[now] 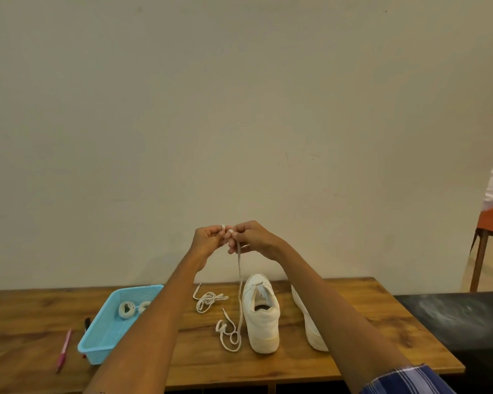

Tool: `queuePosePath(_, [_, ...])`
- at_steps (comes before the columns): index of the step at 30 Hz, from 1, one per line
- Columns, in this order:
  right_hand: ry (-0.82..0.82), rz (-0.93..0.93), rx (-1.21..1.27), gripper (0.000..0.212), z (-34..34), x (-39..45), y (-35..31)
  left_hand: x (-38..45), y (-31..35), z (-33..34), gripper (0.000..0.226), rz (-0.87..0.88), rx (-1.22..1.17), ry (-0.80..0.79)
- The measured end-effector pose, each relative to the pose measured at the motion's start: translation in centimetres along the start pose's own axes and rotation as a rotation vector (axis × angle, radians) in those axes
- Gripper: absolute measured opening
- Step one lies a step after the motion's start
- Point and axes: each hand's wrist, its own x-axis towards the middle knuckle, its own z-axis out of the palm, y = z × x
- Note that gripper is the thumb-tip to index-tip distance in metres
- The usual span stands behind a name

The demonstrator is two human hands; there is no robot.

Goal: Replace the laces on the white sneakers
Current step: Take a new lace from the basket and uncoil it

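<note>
Head view shows both hands raised above the wooden surface (pixel 353 331), close together. Left hand (pixel 208 240) and right hand (pixel 254 238) each have a narrow grip, fingers pinching the top of a white lace (pixel 240 280) that hangs down to a loose coil just left of the upright sneaker (pixel 261 314). Another loose lace (pixel 208 300) lies farther left of that sneaker. A second sneaker (pixel 308 322) lies on its side to the right of it. Well left of the upright sneaker sits a blue basket (pixel 97 342) holding rolled laces (pixel 125 309), with a pink pen (pixel 64 351) beyond it.
</note>
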Motion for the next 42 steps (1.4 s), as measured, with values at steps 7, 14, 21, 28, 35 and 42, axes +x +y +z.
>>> queuePosePath(7, [0.135,0.026,-0.005,0.03,0.0,0.4,-1.0,-0.8,0.3,0.4,0.024,-0.019,0.032,-0.152])
queuePosePath(14, [0.273,0.085,0.079,0.03,0.0,1.0,-0.4,-0.9,0.4,0.7,0.031,-0.053,0.059,-0.224])
queuePosePath(21, [0.306,0.131,0.095,0.025,0.1,1.1,-0.5,-1.0,0.2,0.9,0.028,-0.062,0.069,-0.215])
queuePosePath(28, [0.305,0.142,0.055,0.022,0.1,1.8,-0.1,-1.3,0.3,0.9,0.024,-0.096,0.072,-0.23])
queuePosePath(35, [0.258,0.026,-0.368,0.018,-0.3,2.4,2.4,-1.6,1.1,0.4,0.021,-0.183,-0.11,-0.15])
queuePosePath(42, [0.097,-0.096,-0.085,0.034,1.5,1.6,2.7,-1.4,2.2,1.0,0.021,-0.251,-0.491,-0.012])
